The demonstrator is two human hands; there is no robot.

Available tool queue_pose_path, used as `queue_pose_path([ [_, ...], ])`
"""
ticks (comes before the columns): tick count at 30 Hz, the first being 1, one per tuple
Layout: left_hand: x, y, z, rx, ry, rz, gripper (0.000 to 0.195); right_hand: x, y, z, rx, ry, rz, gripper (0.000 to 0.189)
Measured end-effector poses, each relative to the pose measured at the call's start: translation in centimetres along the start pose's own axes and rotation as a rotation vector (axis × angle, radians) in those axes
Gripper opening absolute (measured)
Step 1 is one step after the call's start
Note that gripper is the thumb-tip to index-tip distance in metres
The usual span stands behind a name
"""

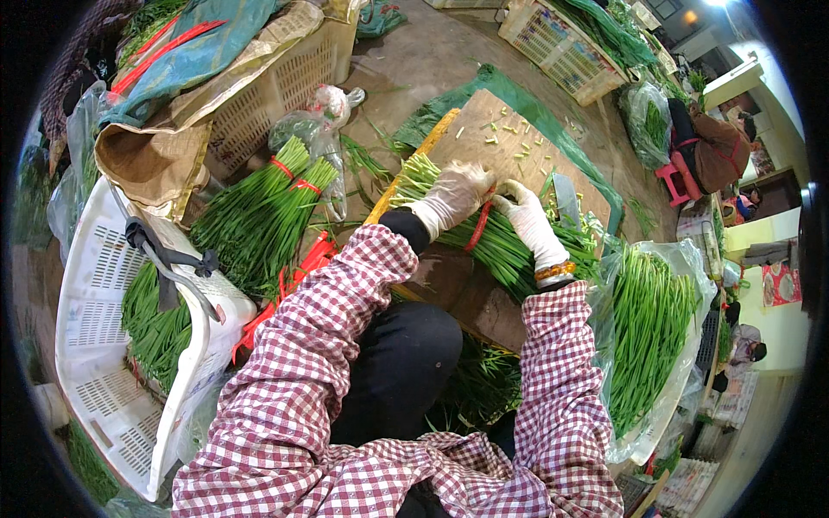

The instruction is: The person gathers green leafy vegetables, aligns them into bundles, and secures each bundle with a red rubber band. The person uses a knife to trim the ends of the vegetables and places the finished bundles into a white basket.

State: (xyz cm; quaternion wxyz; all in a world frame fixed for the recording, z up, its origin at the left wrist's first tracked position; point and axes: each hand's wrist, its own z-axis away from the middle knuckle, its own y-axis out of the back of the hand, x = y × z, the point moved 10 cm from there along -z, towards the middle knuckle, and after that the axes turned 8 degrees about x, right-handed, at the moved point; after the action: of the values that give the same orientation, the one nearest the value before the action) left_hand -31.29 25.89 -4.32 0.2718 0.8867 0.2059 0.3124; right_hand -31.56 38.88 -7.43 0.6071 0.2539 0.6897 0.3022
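Note:
A bundle of green flowering chive stems [499,252] lies across a wooden board [511,133], pale cut ends toward the upper left. A red tie [478,228] runs around it. My gloved left hand [456,194] rests over the pale ends, its fingertips pinching the tie's upper end. Close against it, my gloved right hand [526,220] has its thumb and forefinger at the same end of the tie; the exact grip is partly hidden. Right of that hand, a broad metal knife blade [567,199] stands among loose stems on the board.
Two tied chive bundles [259,213] lie at left, near loose red ties [317,256] and a white plastic crate [103,285]. Loose chives [647,337] fill a plastic-lined crate at right. Short cut stem pieces [511,129] dot the board. Another person [712,142] sits at far right.

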Motion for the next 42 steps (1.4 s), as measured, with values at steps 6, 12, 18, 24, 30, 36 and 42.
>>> queue_pose_path([
  [6,-1.0,-0.2,1.8,-0.029,0.272,0.062,0.016,-0.3,0.1,-0.1,-0.010,-0.029,-0.076,0.018],
  [12,-1.2,0.0,2.2,0.012,0.302,0.030,0.014,-7.6,5.5,4.8,0.427,0.263,0.146,0.015],
  [18,-1.0,-0.2,1.8,-0.005,0.278,0.025,0.012,-10.7,2.2,7.6,0.557,0.292,0.486,0.027],
  [24,-1.8,-0.2,1.3,-0.051,0.380,0.099,0.020,-7.7,1.6,6.7,0.602,0.192,0.272,0.020],
  [30,-2.4,-1.6,1.2,-0.191,0.435,0.184,0.030,-4.9,1.3,6.1,0.636,0.081,0.120,0.011],
  [36,-2.7,-2.7,1.2,-0.359,0.360,0.324,0.049,-4.2,1.3,6.2,0.690,0.105,0.003,0.009],
  [42,-0.9,-1.4,1.3,-0.403,0.220,0.256,0.082,-3.8,1.4,5.0,0.734,0.150,0.129,0.014],
])
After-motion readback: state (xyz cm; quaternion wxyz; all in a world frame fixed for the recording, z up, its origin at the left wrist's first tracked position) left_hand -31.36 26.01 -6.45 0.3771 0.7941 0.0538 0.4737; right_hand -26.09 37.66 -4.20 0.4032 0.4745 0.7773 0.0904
